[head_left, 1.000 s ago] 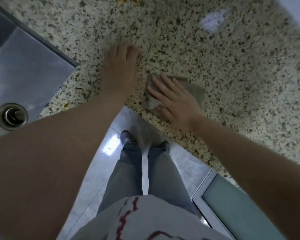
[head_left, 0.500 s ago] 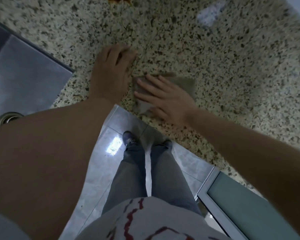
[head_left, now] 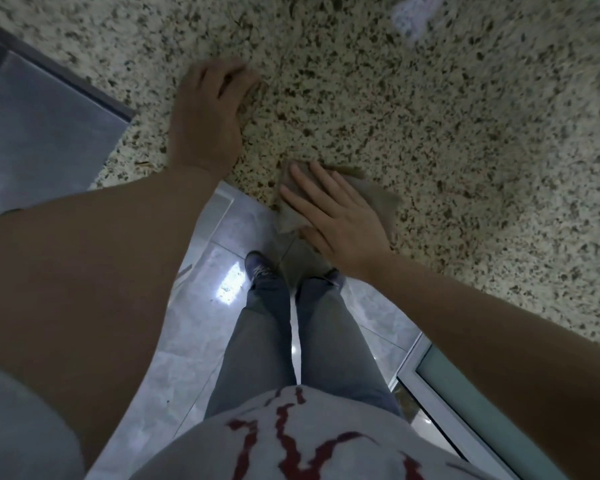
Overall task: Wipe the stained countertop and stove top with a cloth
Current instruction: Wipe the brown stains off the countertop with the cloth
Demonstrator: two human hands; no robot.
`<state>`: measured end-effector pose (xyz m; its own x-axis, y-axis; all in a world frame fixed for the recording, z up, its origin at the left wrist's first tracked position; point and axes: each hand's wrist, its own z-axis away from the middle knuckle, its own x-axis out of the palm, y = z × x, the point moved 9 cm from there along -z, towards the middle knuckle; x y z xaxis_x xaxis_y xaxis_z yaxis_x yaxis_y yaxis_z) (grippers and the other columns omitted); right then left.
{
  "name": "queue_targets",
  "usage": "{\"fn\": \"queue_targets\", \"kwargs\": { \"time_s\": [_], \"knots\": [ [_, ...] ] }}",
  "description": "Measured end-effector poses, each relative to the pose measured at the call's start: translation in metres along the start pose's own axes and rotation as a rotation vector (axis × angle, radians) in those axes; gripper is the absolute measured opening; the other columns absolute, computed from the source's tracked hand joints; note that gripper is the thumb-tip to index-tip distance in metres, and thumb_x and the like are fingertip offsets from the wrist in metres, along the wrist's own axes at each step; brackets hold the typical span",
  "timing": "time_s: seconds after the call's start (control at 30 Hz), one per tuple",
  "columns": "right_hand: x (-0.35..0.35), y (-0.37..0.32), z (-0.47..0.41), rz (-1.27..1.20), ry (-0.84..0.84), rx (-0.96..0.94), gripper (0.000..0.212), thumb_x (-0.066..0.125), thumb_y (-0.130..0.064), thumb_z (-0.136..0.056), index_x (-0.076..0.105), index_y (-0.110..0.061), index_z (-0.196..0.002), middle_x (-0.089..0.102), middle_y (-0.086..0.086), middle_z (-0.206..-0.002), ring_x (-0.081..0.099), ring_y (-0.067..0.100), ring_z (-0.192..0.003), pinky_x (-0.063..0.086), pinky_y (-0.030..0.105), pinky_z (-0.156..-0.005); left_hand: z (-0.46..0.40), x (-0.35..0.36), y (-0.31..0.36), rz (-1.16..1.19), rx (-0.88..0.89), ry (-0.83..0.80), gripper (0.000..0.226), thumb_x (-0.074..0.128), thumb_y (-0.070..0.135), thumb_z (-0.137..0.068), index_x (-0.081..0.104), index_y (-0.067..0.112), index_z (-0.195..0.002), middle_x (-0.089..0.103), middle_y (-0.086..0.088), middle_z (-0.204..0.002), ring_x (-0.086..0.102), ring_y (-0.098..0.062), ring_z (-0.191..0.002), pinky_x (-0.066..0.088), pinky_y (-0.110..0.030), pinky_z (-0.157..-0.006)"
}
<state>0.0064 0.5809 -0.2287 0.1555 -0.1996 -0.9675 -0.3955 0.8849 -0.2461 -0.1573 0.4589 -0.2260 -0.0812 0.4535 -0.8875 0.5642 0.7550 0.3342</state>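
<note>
A speckled granite countertop point(head_left: 430, 109) fills the upper part of the head view. A grey-brown cloth point(head_left: 381, 199) lies flat at the counter's front edge. My right hand point(head_left: 336, 216) presses on it with straight, spread fingers, and one corner of the cloth hangs over the edge. My left hand point(head_left: 208, 119) rests on the counter to the left of the cloth, fingers bent at the tips, holding nothing. The stove top is out of view.
A stainless steel sink point(head_left: 39, 133) is set into the counter at the left. A pale patch point(head_left: 413, 12) shows on the counter at the top right. Below are the tiled floor point(head_left: 174, 341), my legs and a glass-fronted cabinet door point(head_left: 482, 403).
My right hand has slid the cloth back toward the counter's front edge and slightly right. My left hand stays planted on the counter.
</note>
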Motion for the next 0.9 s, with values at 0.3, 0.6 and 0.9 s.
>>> {"fn": "queue_targets", "kwargs": {
  "time_s": [0.3,0.6,0.9],
  "knots": [
    [0.001,0.0,0.011,-0.108,0.059,-0.016,0.052,0.051,-0.017,-0.106,0.04,-0.011,-0.157,0.034,0.009,-0.165,0.025,0.03,-0.155,0.019,0.04,-0.128,0.002,0.002,0.0,-0.031,0.007,-0.003,0.041,0.029,0.014,-0.11,0.059,0.01,-0.138,0.059,-0.015,-0.138,0.051,-0.037,-0.124,0.043,-0.041,-0.104],
    [-0.006,0.007,0.007,-0.284,0.069,-0.027,0.05,0.051,-0.003,-0.101,0.049,-0.005,-0.15,0.043,0.013,-0.16,0.036,0.028,-0.151,0.022,0.039,-0.127,0.0,-0.001,0.004,-0.04,-0.01,-0.007,0.041,0.036,0.004,-0.104,0.06,0.011,-0.136,0.059,-0.013,-0.137,0.051,-0.036,-0.123,0.045,-0.041,-0.102],
    [-0.005,-0.002,0.027,-0.336,0.032,0.024,0.045,0.043,-0.008,-0.104,0.051,-0.003,-0.148,0.044,0.013,-0.159,0.035,0.028,-0.151,0.02,0.038,-0.128,0.0,0.002,0.004,-0.045,0.015,0.031,0.034,0.042,0.008,-0.107,0.063,0.009,-0.133,0.062,-0.014,-0.133,0.054,-0.037,-0.119,0.046,-0.044,-0.102]
  ]
}}
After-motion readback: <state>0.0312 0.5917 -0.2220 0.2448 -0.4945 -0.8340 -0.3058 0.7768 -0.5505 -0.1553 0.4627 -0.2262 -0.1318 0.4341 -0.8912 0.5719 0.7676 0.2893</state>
